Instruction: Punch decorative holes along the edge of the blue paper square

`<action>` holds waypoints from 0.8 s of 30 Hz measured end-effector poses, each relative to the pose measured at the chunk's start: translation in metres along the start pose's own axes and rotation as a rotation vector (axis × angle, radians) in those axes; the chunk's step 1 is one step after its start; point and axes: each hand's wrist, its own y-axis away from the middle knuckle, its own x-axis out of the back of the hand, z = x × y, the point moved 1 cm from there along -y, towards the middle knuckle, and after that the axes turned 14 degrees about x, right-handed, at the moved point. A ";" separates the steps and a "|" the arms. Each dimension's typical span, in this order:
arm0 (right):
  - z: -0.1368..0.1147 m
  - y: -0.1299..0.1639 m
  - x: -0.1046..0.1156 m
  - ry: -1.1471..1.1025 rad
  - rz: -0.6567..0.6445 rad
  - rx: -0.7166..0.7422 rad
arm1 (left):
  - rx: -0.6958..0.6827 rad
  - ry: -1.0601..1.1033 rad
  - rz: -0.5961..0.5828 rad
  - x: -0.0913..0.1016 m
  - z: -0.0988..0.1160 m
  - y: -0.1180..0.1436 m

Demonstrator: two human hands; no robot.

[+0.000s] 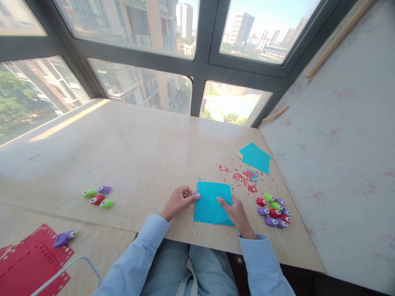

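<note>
A blue sheet of paper (212, 205) lies in front of me, with small punched holes along the upper part of its left edge. My left hand (182, 200) is closed on a small purple craft punch (196, 195), its thumb on top, at the sheet's left edge. Most of that punch is hidden by the fingers and the paper. My right hand (234, 210) grips the sheet's right edge, thumb on top and fingers beneath. Several tiny blue paper bits (199, 178) lie just above the sheet's top left corner.
Several red, green and purple punches (274, 213) cluster at right; a smaller group (98, 200) sits left. Red confetti (243, 177) is scattered below more blue paper (255, 157). Punched red paper (38, 261), a purple punch (64, 238) and a white cable (66, 267) are lower left.
</note>
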 end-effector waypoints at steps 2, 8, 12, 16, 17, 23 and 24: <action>0.000 0.000 0.000 0.015 0.007 0.003 | -0.113 -0.015 0.086 -0.003 -0.008 0.003; 0.000 0.000 0.001 -0.006 0.007 0.017 | -0.250 -0.288 0.177 -0.011 -0.015 0.005; 0.004 -0.001 0.001 0.011 0.022 0.017 | -0.248 -0.286 0.226 -0.011 -0.015 0.002; 0.012 -0.002 0.001 0.016 0.022 0.028 | -0.277 -0.186 0.246 -0.012 -0.018 0.004; 0.013 -0.002 0.001 0.011 0.023 0.035 | -0.287 -0.140 0.244 -0.012 -0.018 0.005; 0.015 -0.002 0.002 -0.003 0.037 0.052 | -0.271 0.160 0.311 -0.008 -0.018 0.010; 0.014 -0.002 0.002 -0.007 0.037 0.052 | -0.265 0.188 0.318 -0.007 -0.017 0.010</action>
